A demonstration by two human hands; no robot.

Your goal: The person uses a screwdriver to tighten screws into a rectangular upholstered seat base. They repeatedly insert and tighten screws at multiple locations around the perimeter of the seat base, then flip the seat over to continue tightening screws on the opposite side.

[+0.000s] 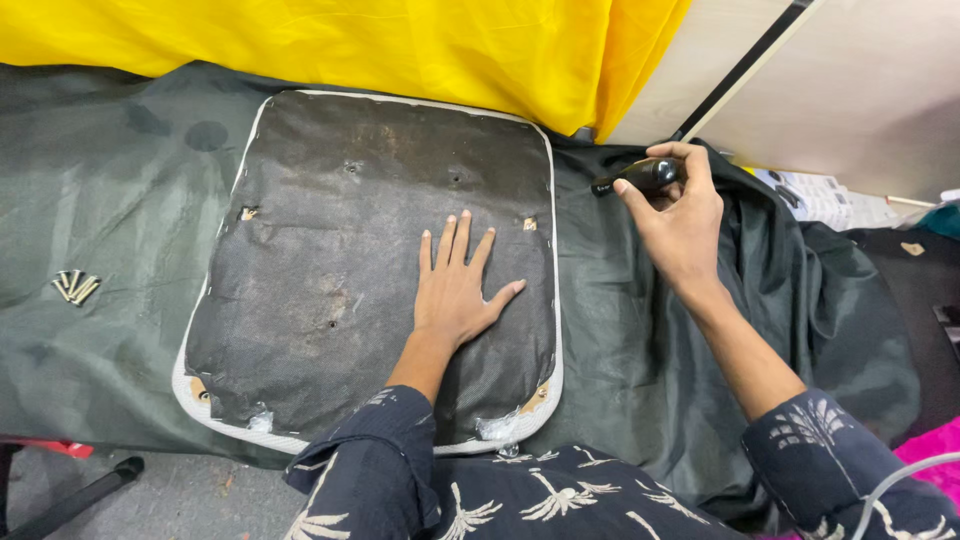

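Observation:
A chair seat pad (330, 250) lies upside down on dark green cloth, its black fabric underside worn and torn at the corners, with a pale rim. My left hand (457, 285) rests flat on the pad's right half, fingers spread. My right hand (680, 215) hovers just right of the pad, gripping a black cylindrical tool (640, 178) whose tip points left toward the pad's upper right corner.
Several pale screws (75, 286) lie in a small pile on the green cloth (100, 200) at the left. Yellow fabric (400, 50) hangs along the back. Papers (820, 195) sit at the right. A pink cloth (930, 450) shows at the lower right.

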